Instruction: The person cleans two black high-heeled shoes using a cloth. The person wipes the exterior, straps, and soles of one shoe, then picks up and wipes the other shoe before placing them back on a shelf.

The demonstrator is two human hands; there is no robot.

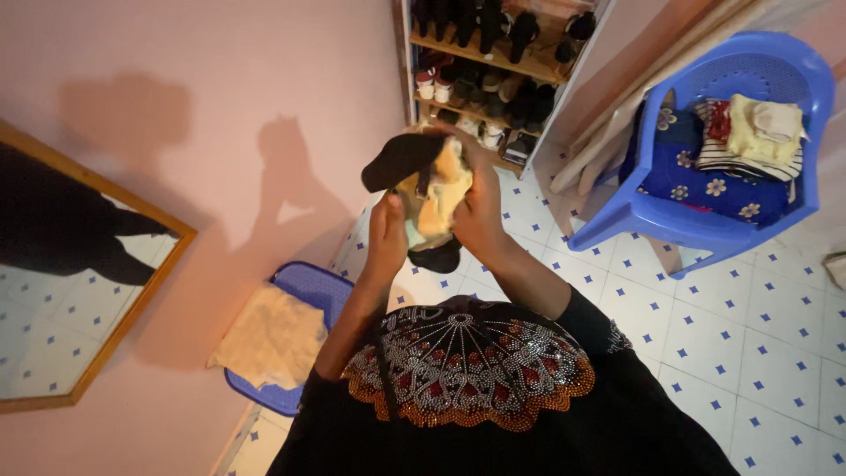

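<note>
Your left hand (386, 236) props the black shoe (407, 159) from below while your right hand (476, 207) presses the yellow cloth (441, 189) into it, so rub firmly and evenly.

shoe (407, 159): sole hidden by cloth (441, 189) | shoe rack (493, 53): top cut off

I see no packages, labels, signs or screens in this view.
</note>
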